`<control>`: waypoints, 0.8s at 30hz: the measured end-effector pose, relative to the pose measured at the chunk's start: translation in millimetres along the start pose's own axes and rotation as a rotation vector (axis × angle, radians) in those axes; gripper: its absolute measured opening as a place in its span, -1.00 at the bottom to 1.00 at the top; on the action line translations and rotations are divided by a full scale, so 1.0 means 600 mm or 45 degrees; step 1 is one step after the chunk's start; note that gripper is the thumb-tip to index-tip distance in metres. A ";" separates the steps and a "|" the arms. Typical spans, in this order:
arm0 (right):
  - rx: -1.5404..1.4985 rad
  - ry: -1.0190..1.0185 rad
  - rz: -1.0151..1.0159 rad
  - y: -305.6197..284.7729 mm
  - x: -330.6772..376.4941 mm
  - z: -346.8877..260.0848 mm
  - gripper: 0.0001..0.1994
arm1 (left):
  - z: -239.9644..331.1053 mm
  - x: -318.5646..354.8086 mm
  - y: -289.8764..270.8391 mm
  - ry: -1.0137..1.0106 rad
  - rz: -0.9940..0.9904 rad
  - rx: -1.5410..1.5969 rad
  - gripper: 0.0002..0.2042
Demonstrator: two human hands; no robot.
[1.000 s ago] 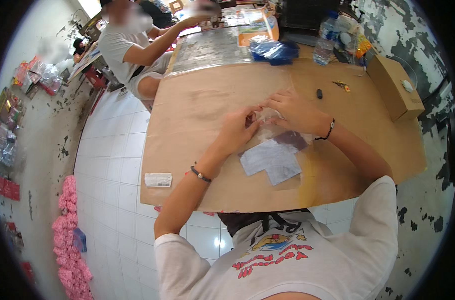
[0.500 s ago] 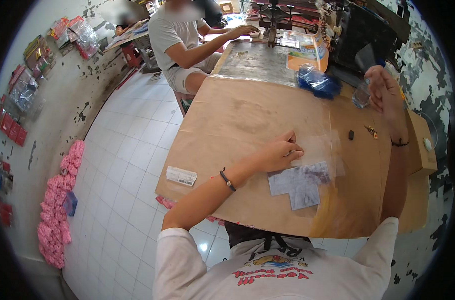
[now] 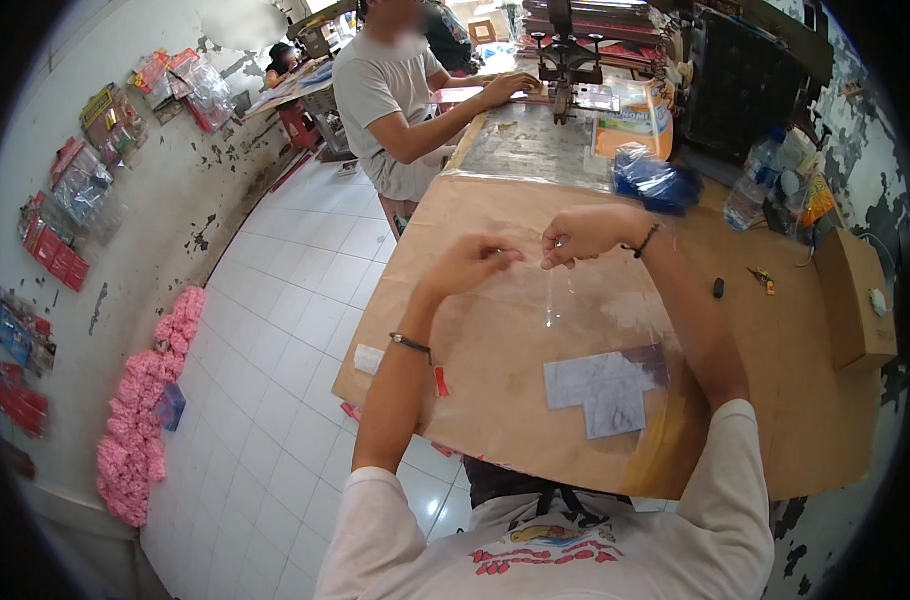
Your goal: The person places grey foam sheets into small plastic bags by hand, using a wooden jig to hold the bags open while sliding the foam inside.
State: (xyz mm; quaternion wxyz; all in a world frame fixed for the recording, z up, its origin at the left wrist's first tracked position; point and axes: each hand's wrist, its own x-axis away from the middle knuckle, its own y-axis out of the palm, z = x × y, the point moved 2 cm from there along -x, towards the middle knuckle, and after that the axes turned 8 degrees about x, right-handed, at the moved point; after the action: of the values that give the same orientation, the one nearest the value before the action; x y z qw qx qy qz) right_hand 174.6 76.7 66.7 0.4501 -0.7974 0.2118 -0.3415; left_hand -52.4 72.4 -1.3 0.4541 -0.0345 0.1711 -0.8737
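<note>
Head view: we see the right hand [image 3: 597, 235] with thumb and forefinger pinched together on a clear film [image 3: 562, 292], which hangs from them above the brown tabletop [image 3: 475, 350]. The film is so transparent that we trace it only by its glints, and we cannot make out its full outline. The left hand [image 3: 472, 265] is just beside it, fingers bent toward the thumb; its tips are blurred, and we cannot tell whether they grip anything.

Nearer the body lies a grey cutout [image 3: 600, 390] with a darker purple end; whether it is one sheet or several overlapping, we cannot say. Our left forearm covers part of a white label [image 3: 368, 358]. A co-worker [image 3: 390, 105] sits beyond the far left side, lower legs hidden by the table. The blue bundle [image 3: 655, 178] is smeared, its contents unreadable to us.

Half a second ago, our right hand was raised at the right, in front of the plastic bottle [image 3: 750, 190], and the left rested near the cutout. Now both hands have come together over the table, the bottle shows more fully, and the label, then uncovered, is partly hidden. The cutout remains on the tabletop.
</note>
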 end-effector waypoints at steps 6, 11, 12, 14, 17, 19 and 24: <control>-0.522 0.025 -0.105 0.060 -0.079 0.139 -0.66 | -0.045 0.002 -0.060 -0.035 0.178 -0.468 -0.82; -0.695 0.101 -0.105 0.065 -0.077 0.145 -0.72 | -0.061 0.002 -0.056 -0.036 0.208 -0.415 -0.79; -0.711 0.095 -0.103 0.066 -0.081 0.153 -0.72 | -0.063 0.000 -0.057 -0.041 0.204 -0.398 -0.79; -0.742 0.087 -0.098 0.066 -0.084 0.151 -0.73 | -0.069 -0.001 -0.064 -0.088 0.181 -0.330 -0.79; -0.783 0.102 -0.092 0.061 -0.074 0.151 -0.75 | -0.063 0.000 -0.067 -0.195 0.126 -0.225 -0.80; -0.792 0.109 -0.084 0.060 -0.073 0.153 -0.76 | -0.051 0.004 -0.070 -0.243 0.108 -0.242 -0.81; -0.793 0.050 -0.035 0.062 -0.074 0.146 -0.75 | -0.070 0.012 -0.092 -0.246 0.082 -0.010 -0.82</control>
State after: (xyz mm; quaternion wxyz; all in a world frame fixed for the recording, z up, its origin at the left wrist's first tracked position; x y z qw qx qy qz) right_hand 208.0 136.8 -12.9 0.1755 -0.8930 0.3040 -0.2816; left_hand -108.8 106.9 -23.5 0.4963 -0.1146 0.1309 -0.8506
